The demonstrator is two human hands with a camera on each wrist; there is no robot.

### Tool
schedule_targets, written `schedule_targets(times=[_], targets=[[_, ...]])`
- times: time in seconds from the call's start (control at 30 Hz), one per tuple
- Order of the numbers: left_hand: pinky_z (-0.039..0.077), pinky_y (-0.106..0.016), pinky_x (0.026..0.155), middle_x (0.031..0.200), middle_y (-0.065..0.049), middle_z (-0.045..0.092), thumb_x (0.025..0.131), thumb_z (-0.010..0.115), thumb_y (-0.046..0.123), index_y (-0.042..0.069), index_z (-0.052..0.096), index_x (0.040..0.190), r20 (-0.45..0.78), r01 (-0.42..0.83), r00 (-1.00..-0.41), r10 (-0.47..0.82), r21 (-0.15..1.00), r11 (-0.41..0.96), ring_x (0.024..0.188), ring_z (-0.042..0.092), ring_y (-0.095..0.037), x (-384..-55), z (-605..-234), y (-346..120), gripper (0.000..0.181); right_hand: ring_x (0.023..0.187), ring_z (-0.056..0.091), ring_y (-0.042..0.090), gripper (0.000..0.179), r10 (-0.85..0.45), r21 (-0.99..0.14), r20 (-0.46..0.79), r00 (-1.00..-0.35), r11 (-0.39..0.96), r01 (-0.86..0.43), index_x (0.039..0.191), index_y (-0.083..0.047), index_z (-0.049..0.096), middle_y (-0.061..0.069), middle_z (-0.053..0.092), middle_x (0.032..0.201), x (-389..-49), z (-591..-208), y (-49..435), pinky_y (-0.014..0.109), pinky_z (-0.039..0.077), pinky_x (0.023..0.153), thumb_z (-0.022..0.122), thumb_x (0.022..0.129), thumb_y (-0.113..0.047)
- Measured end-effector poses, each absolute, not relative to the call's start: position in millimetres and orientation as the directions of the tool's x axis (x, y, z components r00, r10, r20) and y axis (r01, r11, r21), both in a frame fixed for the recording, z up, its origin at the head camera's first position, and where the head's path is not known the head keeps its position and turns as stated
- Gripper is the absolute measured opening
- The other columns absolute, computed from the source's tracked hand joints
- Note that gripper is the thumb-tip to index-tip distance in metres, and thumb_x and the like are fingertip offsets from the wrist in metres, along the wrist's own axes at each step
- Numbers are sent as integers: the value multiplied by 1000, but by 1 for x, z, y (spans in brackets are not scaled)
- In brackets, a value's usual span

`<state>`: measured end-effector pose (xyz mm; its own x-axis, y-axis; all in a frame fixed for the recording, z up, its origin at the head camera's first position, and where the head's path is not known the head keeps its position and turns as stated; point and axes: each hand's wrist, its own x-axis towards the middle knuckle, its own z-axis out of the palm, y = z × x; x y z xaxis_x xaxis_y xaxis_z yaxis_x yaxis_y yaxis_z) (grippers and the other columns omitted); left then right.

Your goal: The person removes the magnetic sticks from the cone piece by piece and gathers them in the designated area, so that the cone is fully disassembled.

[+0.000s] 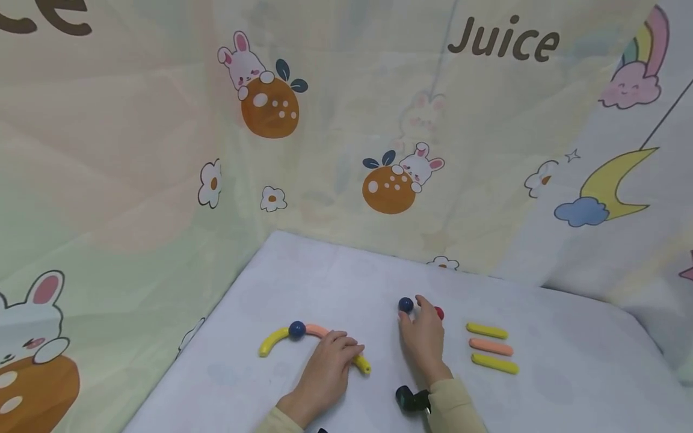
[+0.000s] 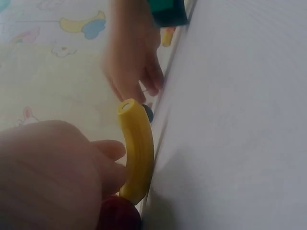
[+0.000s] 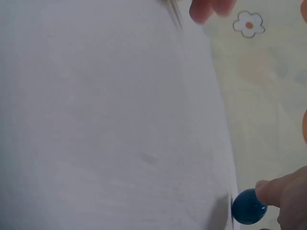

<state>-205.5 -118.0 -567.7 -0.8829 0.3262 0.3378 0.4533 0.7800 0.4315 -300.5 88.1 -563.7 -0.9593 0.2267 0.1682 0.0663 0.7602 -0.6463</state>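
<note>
An arc lies on the table, made of a curved yellow stick, a blue ball [image 1: 297,329], a curved orange stick [image 1: 316,330] and a second curved yellow stick [image 1: 363,364]. My left hand [image 1: 330,370] bends over the arc's right part and holds the second yellow stick [image 2: 138,153], its fingertips against the side. A dark red ball [image 2: 120,214] at that stick's end is hidden from the head view by the hand. My right hand [image 1: 425,340] reaches to another blue ball [image 3: 249,207], thumb at its surface, fingers loosely spread. A red ball [image 1: 440,313] shows partly behind those fingers.
On the right lie two straight yellow sticks [image 1: 487,331] with a straight orange stick [image 1: 491,347] between them. A dark device [image 1: 411,399] sits at the right wrist. A printed cloth [image 1: 335,150] hangs behind the white table [image 1: 568,361].
</note>
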Motion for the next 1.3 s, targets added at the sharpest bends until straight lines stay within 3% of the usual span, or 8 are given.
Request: schedule_targets(times=[0.1,0.17,0.3,0.4,0.57,0.7,0.93,1.3], targets=[[44,-38,103,113,3,64,88,60,-5,16,71,116,361,449,-881,305,440,778,119,53,-20,-206,-566,-118,37,104,59,29,46,236,-655,158,-959,751,77,133,-9,52,11,58,124,-279,-561,82,47,51,90,67,92,-25],[45,-36,101,114,2,62,86,60,-9,16,70,116,366,438,-885,287,450,778,119,54,-19,-206,-564,-118,40,88,59,22,33,202,-656,156,-967,753,51,119,-11,62,5,64,108,-262,-558,74,39,52,78,68,92,-27],[46,-33,100,115,4,60,88,61,-8,16,70,115,364,402,-901,237,493,771,118,54,-17,-204,-561,-119,38,66,51,12,17,23,-636,80,-997,771,-33,88,-18,70,-7,60,74,-227,-551,57,26,44,60,72,87,-35],[47,-31,99,114,5,59,89,63,-5,16,69,115,368,385,-907,204,528,757,116,55,-14,-203,-560,-119,34,60,45,8,21,-102,-602,38,-994,792,-105,80,-21,67,-11,52,65,-207,-549,51,23,37,55,75,82,-41],[49,-32,96,111,6,61,86,69,-2,16,70,113,424,419,-885,193,544,727,115,57,-15,-204,-562,-118,32,58,42,8,23,-118,-541,72,-990,829,-138,80,-21,67,-10,48,65,-196,-551,54,24,34,53,78,78,-40],[44,-38,103,109,4,63,83,75,2,14,70,111,468,467,-856,222,512,721,124,54,-21,-205,-562,-118,31,60,43,9,20,-66,-501,105,-992,858,-110,84,-19,70,-10,49,68,-197,-553,60,25,35,55,79,77,-36],[28,-54,112,114,3,66,83,79,24,16,69,117,347,394,-904,250,448,803,128,51,-23,-205,-560,-117,37,60,42,8,24,7,-475,127,-992,878,-55,93,-18,70,-9,50,72,-196,-559,67,24,37,55,80,76,-33],[33,-47,111,111,5,68,86,76,21,17,68,114,322,371,-916,239,452,811,121,56,-19,-205,-562,-116,30,64,46,6,23,31,-481,129,-991,876,-35,86,-18,68,-9,53,76,-195,-562,70,25,45,60,83,74,-29]])
